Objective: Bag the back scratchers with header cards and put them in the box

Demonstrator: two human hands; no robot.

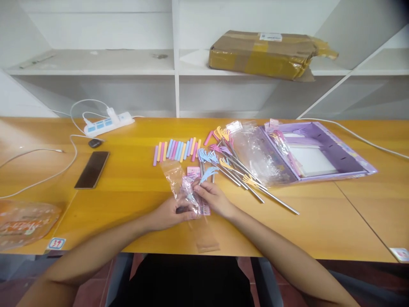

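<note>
My left hand [172, 212] is closed on a clear plastic bag [174, 175] near the table's front edge. Close beside it, my right hand [213, 197] pinches a blue hand-shaped piece [209, 175] just below its fingers; its lower part is hidden by my fingers and the bag. Pink printed cards [193, 171] lie beneath and behind my hands. Several metal rods with yellow, pink, purple and blue hand-shaped ends [251, 181] spread out to the right. Behind my hands stands a row of short pink, blue and yellow tubes [174, 150] lying side by side.
Clear bags [255, 149] lie by an open purple box [338, 160] at right. On the left are a phone [92, 169], a power strip [110, 123] with white cables and an orange printed bag [25, 224]. A taped carton [262, 55] rests on the shelf.
</note>
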